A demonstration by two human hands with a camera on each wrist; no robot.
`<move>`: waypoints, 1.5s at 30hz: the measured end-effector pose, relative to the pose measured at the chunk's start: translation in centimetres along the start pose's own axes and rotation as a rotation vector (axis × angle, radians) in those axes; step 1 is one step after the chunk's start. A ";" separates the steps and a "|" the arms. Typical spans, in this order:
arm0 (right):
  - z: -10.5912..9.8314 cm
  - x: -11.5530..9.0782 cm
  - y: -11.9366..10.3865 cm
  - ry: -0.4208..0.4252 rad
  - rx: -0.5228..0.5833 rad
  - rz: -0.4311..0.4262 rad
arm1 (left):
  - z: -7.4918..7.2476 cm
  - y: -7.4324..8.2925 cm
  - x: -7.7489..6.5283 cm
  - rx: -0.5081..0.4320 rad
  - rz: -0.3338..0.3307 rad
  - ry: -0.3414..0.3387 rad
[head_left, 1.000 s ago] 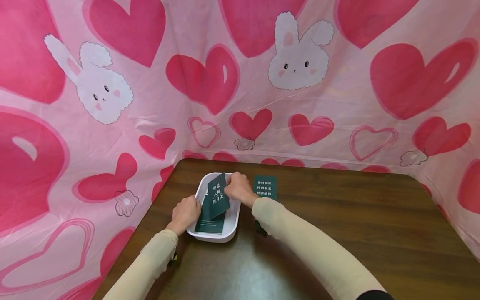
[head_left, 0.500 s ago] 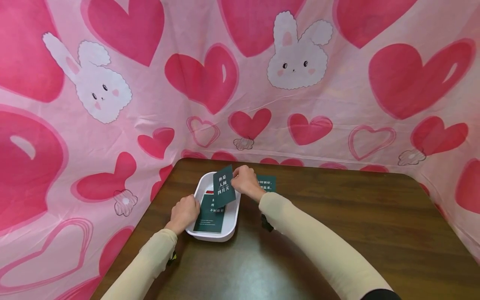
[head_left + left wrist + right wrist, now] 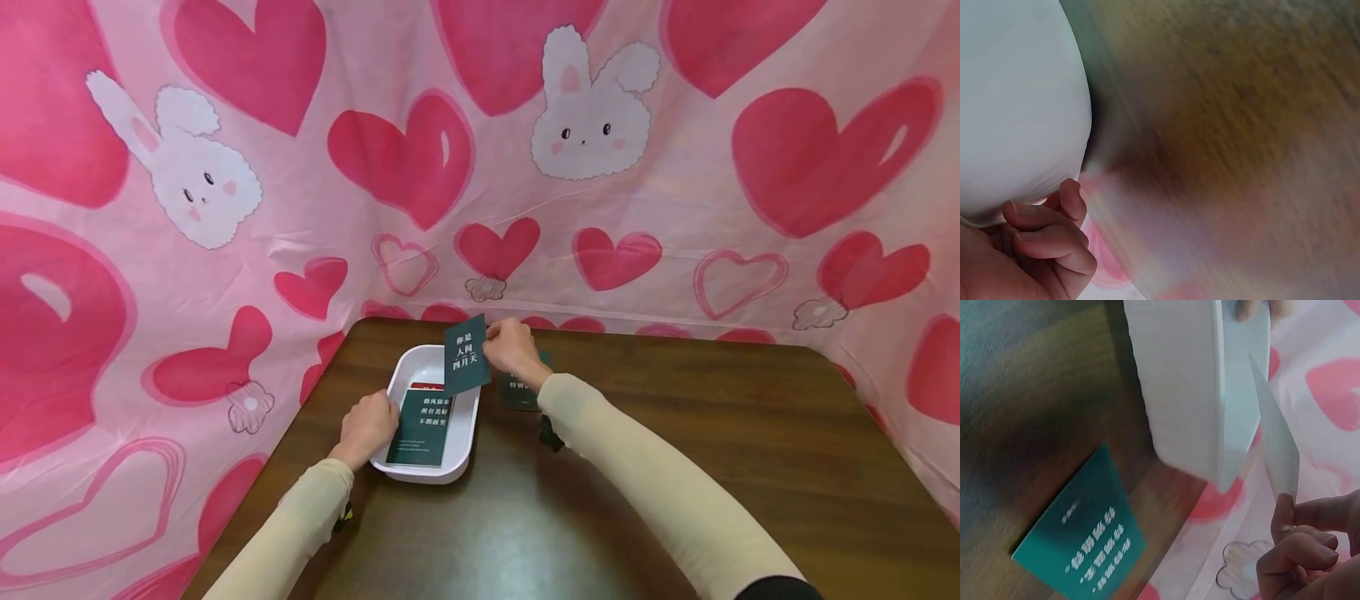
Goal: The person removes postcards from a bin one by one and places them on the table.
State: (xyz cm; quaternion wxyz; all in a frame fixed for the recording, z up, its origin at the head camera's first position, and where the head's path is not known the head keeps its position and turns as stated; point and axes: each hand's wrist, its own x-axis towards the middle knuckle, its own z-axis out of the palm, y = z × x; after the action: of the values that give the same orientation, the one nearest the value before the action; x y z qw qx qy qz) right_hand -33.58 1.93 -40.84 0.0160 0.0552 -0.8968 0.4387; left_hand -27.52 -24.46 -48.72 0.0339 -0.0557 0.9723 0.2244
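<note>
My right hand (image 3: 513, 346) pinches a dark green card (image 3: 467, 357) with white lettering by its right edge. This card is raised above the far right part of a white plastic tray (image 3: 423, 477). In the right wrist view, thumb and finger hold the card (image 3: 1280, 450) at one end, seen nearly edge-on. My left hand (image 3: 367, 427) grips the tray's left rim, and its curled fingers show at the rim in the left wrist view. Inside the tray lies another green card (image 3: 418, 437), with a strip of something red (image 3: 427, 386) peeking out beyond it.
Right of the tray, a green card (image 3: 1085, 537) lies on the brown wooden table (image 3: 675, 450), partly hidden by my right hand and wrist in the head view. A pink cloth (image 3: 630, 200) printed with hearts and rabbits hangs behind and left of the table.
The right hand has lifted its card up and to the right, uncovering the lettering of the card in the tray and the red strip. The left hand stays on the rim.
</note>
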 end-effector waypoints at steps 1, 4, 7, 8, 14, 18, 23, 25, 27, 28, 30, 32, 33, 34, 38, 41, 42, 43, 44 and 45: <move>-0.2 0.1 0.2 0.006 0.000 0.003 | 0.0 0.0 0.0 0.002 -0.002 0.000; -0.9 0.2 0.6 0.028 -0.005 0.002 | 0.1 -0.2 -0.1 0.003 -0.004 0.001; -1.5 0.4 0.9 0.050 -0.003 -0.009 | 0.1 -0.3 -0.1 0.003 0.000 0.003; -1.7 0.4 1.0 0.056 -0.003 -0.012 | 0.2 -0.3 -0.1 0.002 0.001 0.003; -2.8 0.5 2.0 0.083 0.014 -0.027 | 0.2 -0.2 0.0 -0.005 -0.006 0.000; -3.3 0.6 2.7 0.114 0.022 -0.003 | 0.1 -0.1 0.1 0.000 0.005 0.002; -3.5 0.7 3.4 0.165 0.032 0.035 | 0.0 -0.3 0.2 0.011 0.008 0.004; -3.6 0.6 3.8 0.178 0.051 0.060 | -0.1 -0.3 0.1 0.008 0.007 0.001; -3.9 0.7 4.2 0.188 0.066 0.085 | 0.0 -0.2 0.1 0.007 0.009 0.002; -4.0 0.7 4.5 0.191 0.074 0.097 | 0.0 -0.2 0.1 0.005 0.009 0.002; -4.3 0.6 4.9 0.191 0.078 0.114 | 0.0 -0.1 0.0 0.002 0.009 0.000; -4.6 0.6 5.5 0.193 0.073 0.124 | 0.0 0.0 0.0 0.003 0.008 0.001; -4.8 0.5 5.7 0.194 0.070 0.126 | 0.0 0.0 0.0 0.002 0.006 0.001; -4.9 0.5 6.1 0.194 0.069 0.130 | 0.0 0.0 0.0 0.003 0.006 -0.001; -5.3 0.4 7.2 0.190 0.057 0.146 | 0.0 0.0 0.1 0.005 0.006 0.000; -5.6 0.4 8.1 0.179 0.058 0.159 | 0.1 0.0 0.2 0.007 0.005 0.000; -5.7 0.3 8.3 0.174 0.061 0.163 | 0.1 0.0 0.2 0.008 0.005 0.001; -5.8 0.3 8.6 0.170 0.063 0.168 | 0.1 0.0 0.2 0.009 0.003 0.001; -5.8 0.3 8.9 0.166 0.066 0.175 | 0.1 0.0 0.2 0.007 0.002 0.000; -5.8 0.3 9.2 0.162 0.069 0.180 | 0.2 0.0 0.2 0.007 0.001 -0.001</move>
State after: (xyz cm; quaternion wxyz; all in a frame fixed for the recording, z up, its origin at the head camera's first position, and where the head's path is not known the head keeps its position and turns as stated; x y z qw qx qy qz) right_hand -34.98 12.09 -44.42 0.0471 -0.0609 -0.8784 0.4718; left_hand -27.67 -24.44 -48.89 0.0343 -0.0549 0.9731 0.2210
